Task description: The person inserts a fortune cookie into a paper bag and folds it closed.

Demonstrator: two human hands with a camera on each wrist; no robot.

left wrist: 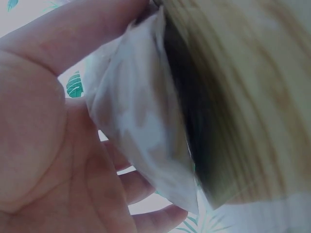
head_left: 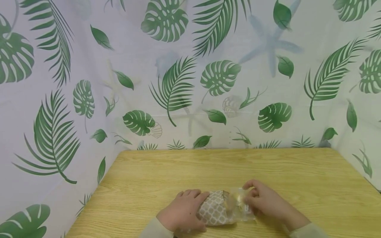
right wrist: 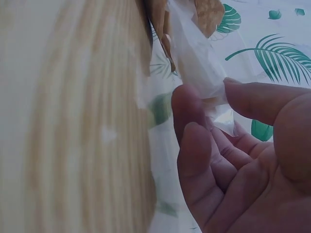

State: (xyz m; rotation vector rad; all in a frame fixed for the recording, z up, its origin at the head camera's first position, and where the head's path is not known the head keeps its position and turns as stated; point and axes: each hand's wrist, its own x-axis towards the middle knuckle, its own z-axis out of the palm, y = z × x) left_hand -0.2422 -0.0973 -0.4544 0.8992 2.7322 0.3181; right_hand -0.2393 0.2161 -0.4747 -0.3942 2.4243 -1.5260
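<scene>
A small packet (head_left: 215,209) with a brown-and-white lattice pattern lies on the wooden table (head_left: 208,168) near its front edge. Its right end is clear plastic wrap (head_left: 241,206) with yellowish contents inside. My left hand (head_left: 184,211) grips the patterned end, fingers curled over it; in the left wrist view the pale packet (left wrist: 141,121) sits between thumb and fingers (left wrist: 150,187). My right hand (head_left: 263,200) pinches the clear plastic (right wrist: 199,58) between thumb and fingertips (right wrist: 187,104) in the right wrist view.
A white curtain printed with green leaves (head_left: 178,82) closes off the back and both sides of the table. The light wood surface stretches away behind the hands to the curtain.
</scene>
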